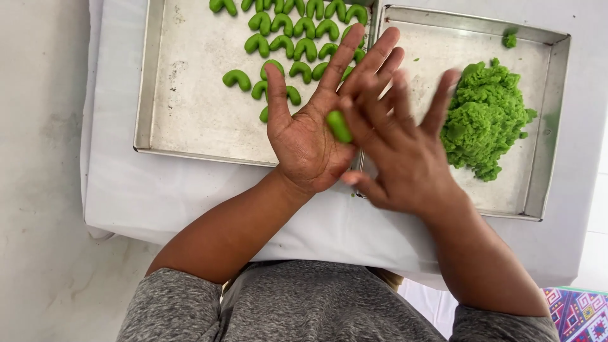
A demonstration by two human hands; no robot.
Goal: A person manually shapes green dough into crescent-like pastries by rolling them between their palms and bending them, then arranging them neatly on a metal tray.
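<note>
A small green dough roll (339, 126) was seen pressed between the two hands, above the seam where two metal trays met. The left hand (310, 130) was held flat and palm-up, fingers spread, with the roll lying across its palm. The right hand (399, 149) was laid over it, fingers extended and motion-blurred, its fingertips resting on the roll; neither hand was clenched, and the roll was held only by the pressure between palm and fingers.

The left baking tray (190, 120), shallow, square and of dull scuffed metal, was recorded carrying rows of curved green dough crescents (285, 31) in its upper right part, with one crescent (237, 78) lying apart to the left. Its lower portion was bare metal with pale marks. The right baking tray (544, 126), of the same kind, was set just beside it, edges touching or nearly so. A loose mound of green dough (484, 117) was noted against its right side, with a small crumb (509, 40) near the top corner.

Both trays were placed on a desk (158, 190) covered by a white cloth, the cloth hanging over the near edge. A pale, mottled floor (38, 190) was visible to the left. At lower right, a corner of patterned multicoloured fabric (579, 313) was seen. Grey sleeves (171, 304) were worn by the person.
</note>
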